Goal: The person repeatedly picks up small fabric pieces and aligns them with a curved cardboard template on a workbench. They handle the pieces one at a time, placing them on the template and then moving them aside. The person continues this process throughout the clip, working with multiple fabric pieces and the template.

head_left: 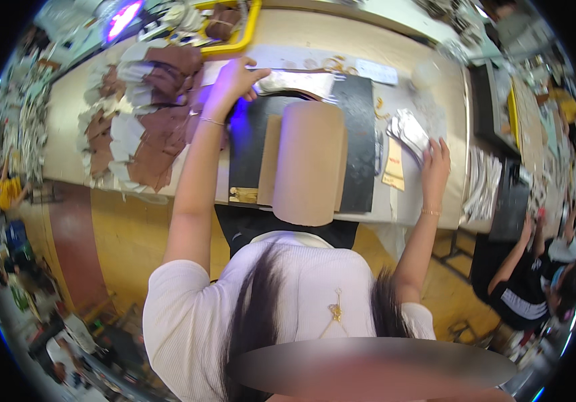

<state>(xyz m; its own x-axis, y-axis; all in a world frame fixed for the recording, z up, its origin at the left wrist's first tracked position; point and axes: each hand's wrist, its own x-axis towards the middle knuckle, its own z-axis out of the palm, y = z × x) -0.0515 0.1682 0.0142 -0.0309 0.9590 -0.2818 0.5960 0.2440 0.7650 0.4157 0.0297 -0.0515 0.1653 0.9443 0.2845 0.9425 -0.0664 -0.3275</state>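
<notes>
Left grip (235, 81) at white piece (299, 83), right grip (436, 166) touching white stack (410, 127)

Workshop: long worktable (63, 137), piled brown pieces (150, 144)

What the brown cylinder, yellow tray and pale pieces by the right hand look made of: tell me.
Brown cylinder: perhaps cardboard, matte, evenly tan. Yellow tray: likely plastic, smooth, bright-coloured rim. Pale pieces: maybe coated leather or film, given their glossy highlights.

The left hand (236, 82) touches curved white pieces (296, 83).
</notes>
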